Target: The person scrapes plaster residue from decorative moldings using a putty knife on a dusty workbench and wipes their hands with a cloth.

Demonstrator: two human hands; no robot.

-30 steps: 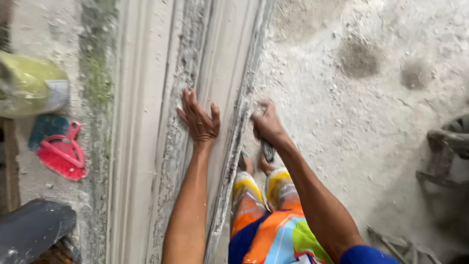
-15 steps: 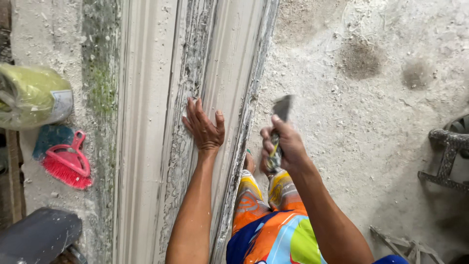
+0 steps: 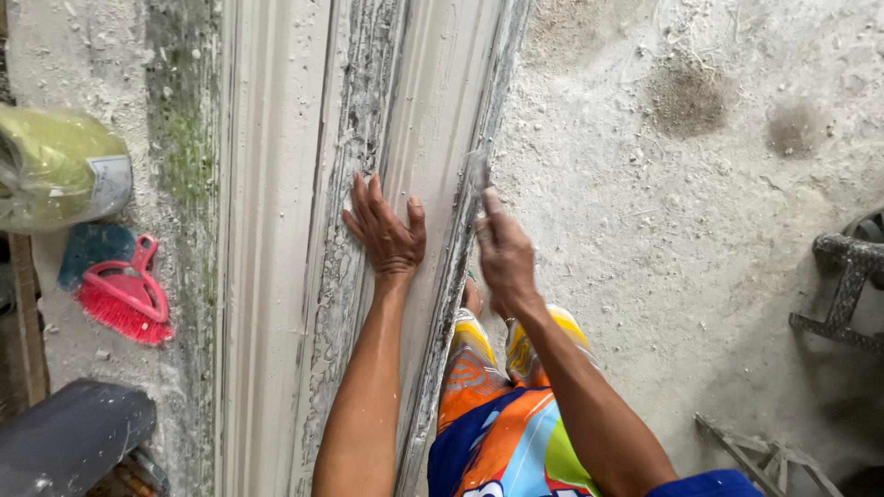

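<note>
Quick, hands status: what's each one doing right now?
Left hand: open, flat on the moulding.
Right hand: closed on a scraper at the moulding's edge.

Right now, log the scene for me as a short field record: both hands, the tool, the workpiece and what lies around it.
left hand: left hand pressed flat, fingers spread, on the long white moulded piece
right hand: right hand gripping a scraper, blade blurred, at the piece's right edge
workpiece: ridged, with dark flaking patches along its grooves and edge
floor: dusty grey ground with debris
left side: red hand brush, yellow-green bag
right side: dark metal frame
</note>
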